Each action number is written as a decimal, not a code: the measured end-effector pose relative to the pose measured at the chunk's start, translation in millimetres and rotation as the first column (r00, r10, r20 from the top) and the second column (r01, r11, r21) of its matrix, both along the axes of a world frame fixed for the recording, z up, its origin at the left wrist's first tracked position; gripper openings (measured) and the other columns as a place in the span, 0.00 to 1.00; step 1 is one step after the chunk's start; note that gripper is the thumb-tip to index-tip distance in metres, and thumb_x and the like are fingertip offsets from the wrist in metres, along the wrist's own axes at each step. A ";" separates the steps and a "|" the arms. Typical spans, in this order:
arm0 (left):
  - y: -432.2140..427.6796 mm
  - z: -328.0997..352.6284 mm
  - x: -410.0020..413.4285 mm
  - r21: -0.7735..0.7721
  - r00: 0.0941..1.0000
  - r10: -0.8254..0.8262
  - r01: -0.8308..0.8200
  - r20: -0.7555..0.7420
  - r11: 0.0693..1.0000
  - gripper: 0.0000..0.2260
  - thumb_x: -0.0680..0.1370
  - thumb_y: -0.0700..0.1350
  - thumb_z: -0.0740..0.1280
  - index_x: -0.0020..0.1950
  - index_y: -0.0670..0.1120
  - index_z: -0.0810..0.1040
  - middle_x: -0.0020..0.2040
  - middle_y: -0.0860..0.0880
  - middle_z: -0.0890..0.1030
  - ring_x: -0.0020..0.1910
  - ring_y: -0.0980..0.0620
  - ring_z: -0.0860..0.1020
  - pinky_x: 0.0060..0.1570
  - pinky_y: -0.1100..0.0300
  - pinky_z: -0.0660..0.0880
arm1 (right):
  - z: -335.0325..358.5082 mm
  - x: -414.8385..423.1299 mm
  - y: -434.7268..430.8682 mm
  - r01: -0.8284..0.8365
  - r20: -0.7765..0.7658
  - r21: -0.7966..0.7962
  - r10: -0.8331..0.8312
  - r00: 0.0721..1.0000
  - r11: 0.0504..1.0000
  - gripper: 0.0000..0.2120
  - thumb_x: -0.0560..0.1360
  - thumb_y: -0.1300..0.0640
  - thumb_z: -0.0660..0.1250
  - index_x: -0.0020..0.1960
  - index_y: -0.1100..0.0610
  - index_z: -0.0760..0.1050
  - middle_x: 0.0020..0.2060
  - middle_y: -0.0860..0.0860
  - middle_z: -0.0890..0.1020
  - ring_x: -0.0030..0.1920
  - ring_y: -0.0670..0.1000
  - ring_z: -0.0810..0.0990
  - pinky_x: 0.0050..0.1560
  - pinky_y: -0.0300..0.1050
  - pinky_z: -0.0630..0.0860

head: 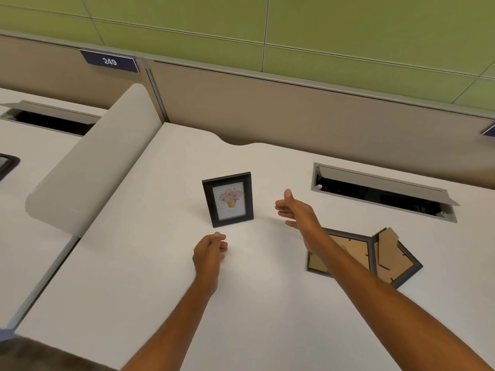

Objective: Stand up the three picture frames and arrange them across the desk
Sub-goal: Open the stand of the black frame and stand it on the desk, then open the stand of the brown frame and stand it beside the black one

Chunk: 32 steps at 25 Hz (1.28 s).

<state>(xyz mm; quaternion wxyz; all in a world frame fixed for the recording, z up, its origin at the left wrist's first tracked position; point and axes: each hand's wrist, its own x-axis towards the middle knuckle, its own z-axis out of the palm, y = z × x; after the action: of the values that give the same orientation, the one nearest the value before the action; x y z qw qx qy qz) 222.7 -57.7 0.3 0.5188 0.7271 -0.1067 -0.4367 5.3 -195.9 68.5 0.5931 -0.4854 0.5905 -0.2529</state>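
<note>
One black picture frame (228, 199) upright near the middle of a white desk (134, 277), leaning slightly back, a flower print facing the camera. Two more frames face down to the right, brown backings up: the left face-down frame (348, 249) partly under the right forearm, the right face-down frame (396, 259) touching its edge and turned at an angle, with a cardboard stand flap (387, 241) lifted from the back. Left hand (210, 250) just in front of the upright frame, fingers loosely curled, holding nothing, apart from the frame. Right hand (293, 208) just right of the upright frame, fingers spread and thumb raised, palm toward the frame, empty, not touching it. Behind, an open cable tray (383, 192) set into the desk, a beige partition (267, 103), and a dark number plate (109, 61) reading 249. Rounded grey divider (93, 162) at left.
</note>
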 end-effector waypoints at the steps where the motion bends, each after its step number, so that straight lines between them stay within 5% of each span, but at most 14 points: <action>1: 0.3 1.3 -8.1 0.016 0.999 -0.039 0.040 -0.026 0.999 0.10 0.85 0.45 0.66 0.51 0.45 0.86 0.46 0.44 0.87 0.49 0.44 0.85 0.46 0.53 0.80 | 0.6 -10.8 5.2 0.025 0.004 0.000 -0.025 1.000 1.000 0.31 0.81 0.30 0.59 0.63 0.55 0.85 0.62 0.52 0.86 0.65 0.54 0.84 0.69 0.56 0.77; 10: -16.5 -2.2 -106.8 0.102 0.921 -0.353 0.372 -0.166 0.922 0.07 0.81 0.49 0.72 0.55 0.47 0.86 0.55 0.44 0.87 0.50 0.47 0.84 0.54 0.49 0.83 | -7.1 -122.9 39.6 0.277 -0.021 0.009 -0.277 0.961 0.961 0.20 0.81 0.36 0.69 0.58 0.52 0.86 0.56 0.49 0.89 0.60 0.51 0.86 0.69 0.55 0.79; 15: -31.0 2.0 -149.6 0.133 0.901 -0.401 0.424 -0.166 0.896 0.10 0.82 0.47 0.70 0.61 0.48 0.84 0.57 0.46 0.85 0.57 0.45 0.84 0.59 0.48 0.83 | -15.0 -182.5 50.6 0.408 -0.156 -0.096 -0.419 0.895 0.908 0.06 0.82 0.49 0.72 0.53 0.51 0.85 0.52 0.48 0.86 0.58 0.53 0.83 0.53 0.47 0.81; 17: -34.9 3.1 -162.7 0.138 0.884 -0.438 0.460 -0.166 0.877 0.11 0.82 0.48 0.69 0.63 0.48 0.83 0.58 0.46 0.85 0.58 0.45 0.84 0.59 0.49 0.83 | -26.3 -204.3 51.3 0.431 -0.179 -0.097 -0.442 0.879 0.897 0.03 0.81 0.53 0.73 0.52 0.51 0.85 0.52 0.47 0.86 0.58 0.53 0.83 0.57 0.51 0.83; 19: -37.5 5.5 -173.5 0.136 0.870 -0.464 0.486 -0.168 0.863 0.09 0.83 0.49 0.68 0.62 0.50 0.82 0.59 0.46 0.85 0.59 0.45 0.84 0.59 0.49 0.82 | -35.6 -219.7 51.0 0.441 -0.218 -0.065 -0.444 0.869 0.895 0.02 0.80 0.56 0.73 0.52 0.51 0.85 0.54 0.48 0.86 0.59 0.53 0.83 0.62 0.55 0.82; 24: -41.6 9.0 -191.6 0.162 0.852 -0.505 0.523 -0.141 0.837 0.09 0.82 0.46 0.67 0.62 0.51 0.82 0.60 0.46 0.85 0.61 0.44 0.84 0.49 0.55 0.79 | -48.7 -230.9 50.3 0.414 -0.326 -0.012 -0.395 0.859 0.910 0.10 0.80 0.54 0.75 0.59 0.56 0.81 0.56 0.51 0.83 0.56 0.53 0.80 0.51 0.47 0.75; 32: -44.6 6.1 -197.3 0.186 0.855 -0.508 0.518 -0.104 0.835 0.08 0.81 0.44 0.66 0.56 0.51 0.84 0.58 0.42 0.86 0.47 0.48 0.80 0.47 0.56 0.77 | -53.3 -227.0 46.7 0.497 -0.294 0.037 -0.466 0.834 0.867 0.13 0.79 0.56 0.76 0.62 0.55 0.80 0.55 0.53 0.83 0.56 0.56 0.81 0.53 0.51 0.80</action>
<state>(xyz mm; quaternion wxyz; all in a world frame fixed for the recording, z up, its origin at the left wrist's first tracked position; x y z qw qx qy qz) 25.3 -102.2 6.4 0.3066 0.7107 -0.2385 -0.5865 -221.7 -149.2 15.1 0.4481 -0.3173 0.7836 -0.2907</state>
